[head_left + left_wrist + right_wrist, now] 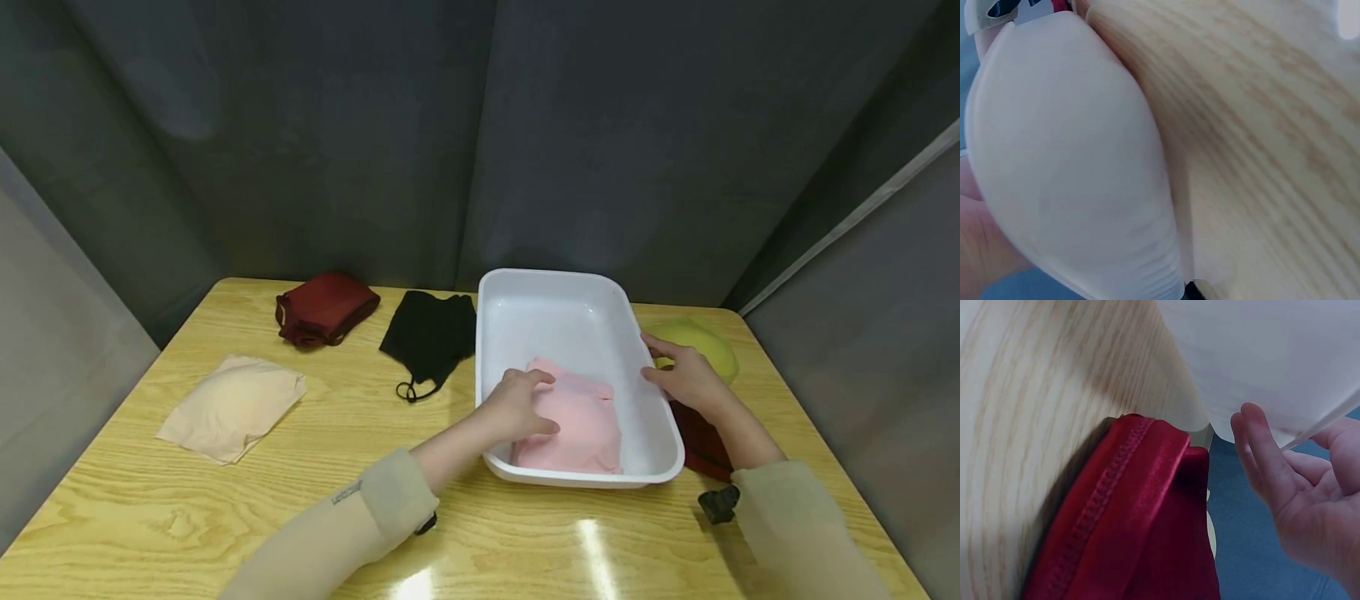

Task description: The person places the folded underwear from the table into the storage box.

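A white plastic tray (pixel 555 480) stands on the wooden table in the head view. Inside its near half lies a folded pink garment (pixel 577 425). My left hand (pixel 517 408) reaches over the tray's left rim, with thumb and fingers spread apart on the pink garment. At the opposite side my right hand (pixel 686 377) grips the tray's rim; the right wrist view shows its fingers (pixel 1263 444) along the outer wall and the thumb over the edge. The left wrist view mostly holds the tray's outer wall (pixel 1072 156), which hides most of that hand.
Left of the tray lie a black garment (pixel 431 333) with a thin strap, a dark red folded garment (pixel 330 304) and a beige one (pixel 232 408). To the right are a yellow-green garment (pixel 701 342) and another red one (pixel 1129 512). Dark curtains (pixel 337 150) hang behind the table.
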A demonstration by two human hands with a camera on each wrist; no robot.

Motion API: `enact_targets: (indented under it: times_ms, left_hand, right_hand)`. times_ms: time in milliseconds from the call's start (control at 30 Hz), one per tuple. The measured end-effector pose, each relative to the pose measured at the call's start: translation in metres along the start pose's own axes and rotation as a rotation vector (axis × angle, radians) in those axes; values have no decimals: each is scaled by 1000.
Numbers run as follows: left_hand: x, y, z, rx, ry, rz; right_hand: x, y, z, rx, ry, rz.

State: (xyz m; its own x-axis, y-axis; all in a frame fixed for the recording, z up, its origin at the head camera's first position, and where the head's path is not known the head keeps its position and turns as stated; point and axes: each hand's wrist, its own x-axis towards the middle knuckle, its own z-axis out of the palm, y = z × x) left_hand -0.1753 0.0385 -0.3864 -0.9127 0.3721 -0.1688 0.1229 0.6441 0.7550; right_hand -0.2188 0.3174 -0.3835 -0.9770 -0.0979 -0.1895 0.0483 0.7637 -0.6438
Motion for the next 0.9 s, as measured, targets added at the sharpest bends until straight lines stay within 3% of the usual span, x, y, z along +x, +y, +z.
enact_targets:
  times_ms: [233,433,900]
  left_hand:
    - [-12,7,-8,10,-20,18]
    - [-24,12,-17,30,-40,78]
    - [-51,21,-41,-44,-40,171]
  right_hand:
    - [0,0,0,-2,6,-9]
    - [0,1,0,-5,7,-7]
    - [-2,1,-1,-38,14,-41]
